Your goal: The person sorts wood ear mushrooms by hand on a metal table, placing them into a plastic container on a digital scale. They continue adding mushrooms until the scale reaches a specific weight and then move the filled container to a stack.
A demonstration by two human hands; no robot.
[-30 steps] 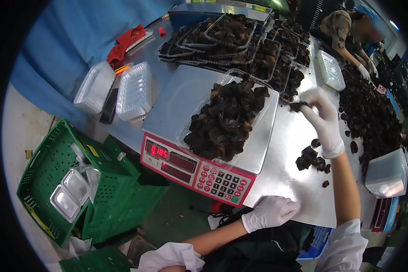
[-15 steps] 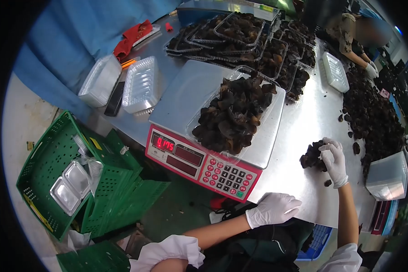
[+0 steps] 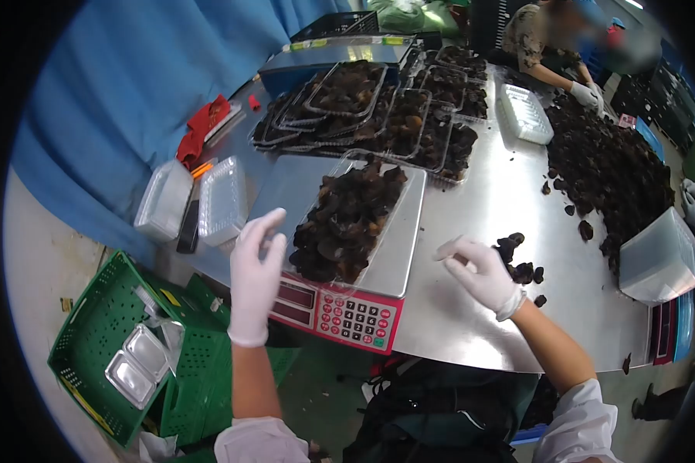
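Observation:
A clear plastic tray heaped with dark wood-ear-like pieces (image 3: 347,220) rests on the metal plate of a red scale (image 3: 340,312). My left hand (image 3: 256,270), in a white glove, is raised at the scale's left side, fingers apart and holding nothing, and hides part of the display. To the right of the scale my right hand (image 3: 479,274), also gloved, hovers over the steel table (image 3: 471,208) with fingers parted and nothing between them. A few loose dark pieces (image 3: 520,262) lie just beyond it.
Filled trays (image 3: 363,108) are stacked behind the scale. Empty trays (image 3: 222,202) stand at the left, above green crates (image 3: 201,363). A large dark heap (image 3: 610,166) covers the right side, near stacked clear containers (image 3: 660,258). A co-worker's gloved hands (image 3: 585,94) are at the back.
My left hand has risen from the table's front edge to the scale's left side. My right hand has moved left, away from the small pile, and let it go. The view has shifted.

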